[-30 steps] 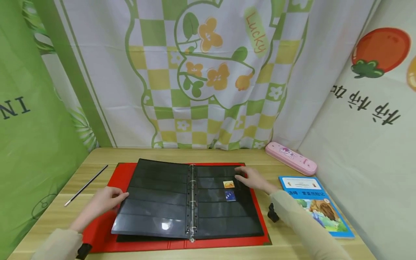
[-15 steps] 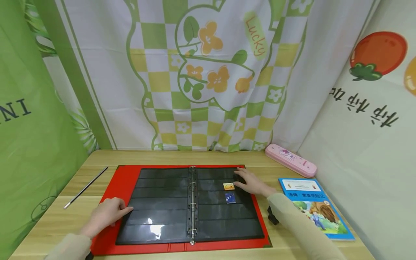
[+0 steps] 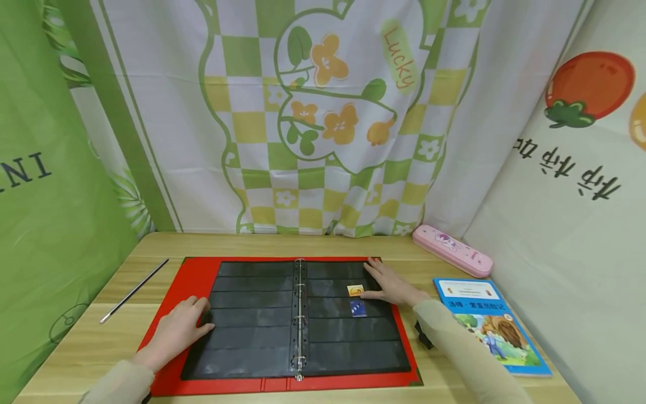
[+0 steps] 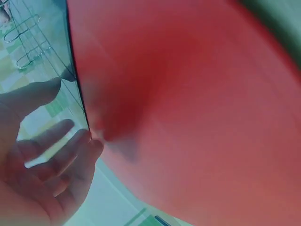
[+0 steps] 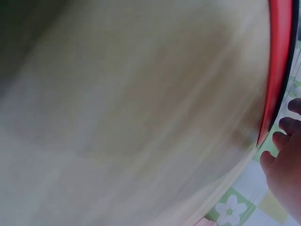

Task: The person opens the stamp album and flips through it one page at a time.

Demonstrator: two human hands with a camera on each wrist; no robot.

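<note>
A red ring binder [image 3: 199, 269] lies spread on the table with black pocket pages on both sides of its metal rings [image 3: 300, 321]. My left hand [image 3: 176, 328] rests at the outer edge of the left page [image 3: 252, 320], fingers loosely bent and thumb over the page. Over the upper outer part of the right page [image 3: 353, 356] my right hand [image 3: 391, 285] lies with fingers spread. Its thumb tip is right by a small orange-and-cream stamp-like card [image 3: 355, 290]. Just below sits a dark blue one [image 3: 358, 308]. In the left wrist view, my left fingers [image 4: 82, 155] meet the page edge.
A thin dark stick with a pale end [image 3: 133, 290] lies left of the binder. At the right are a pink pencil case [image 3: 452, 251] and a blue picture-covered book [image 3: 497, 331], partly behind my right sleeve. Curtains [image 3: 333, 202] hang behind the wooden table [image 3: 282, 244].
The left page, lifted and pinched at its edge a second ago, has come down flat. My left hand has let go and shifted right. My right thumb has moved down toward the small cards.
</note>
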